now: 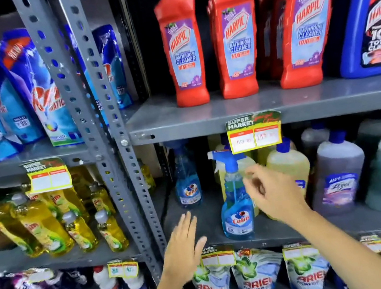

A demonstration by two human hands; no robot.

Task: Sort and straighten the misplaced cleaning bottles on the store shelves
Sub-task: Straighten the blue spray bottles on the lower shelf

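On the middle shelf (197,221), the front blue Colin spray bottle (236,208) stands upright near the edge, with the right hand (272,196) just beside it, fingers loosely spread and gripping nothing, while the left hand (183,245) hovers open below, empty.

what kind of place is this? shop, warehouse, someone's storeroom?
Most likely a supermarket's cleaning-products aisle. A "SUPER MARKET" price tag hangs on the edge of a grey slotted-steel shelf. Red Harpic bathroom cleaner bottles stand in rows on it, and Ariel pouches fill the shelf lower down.
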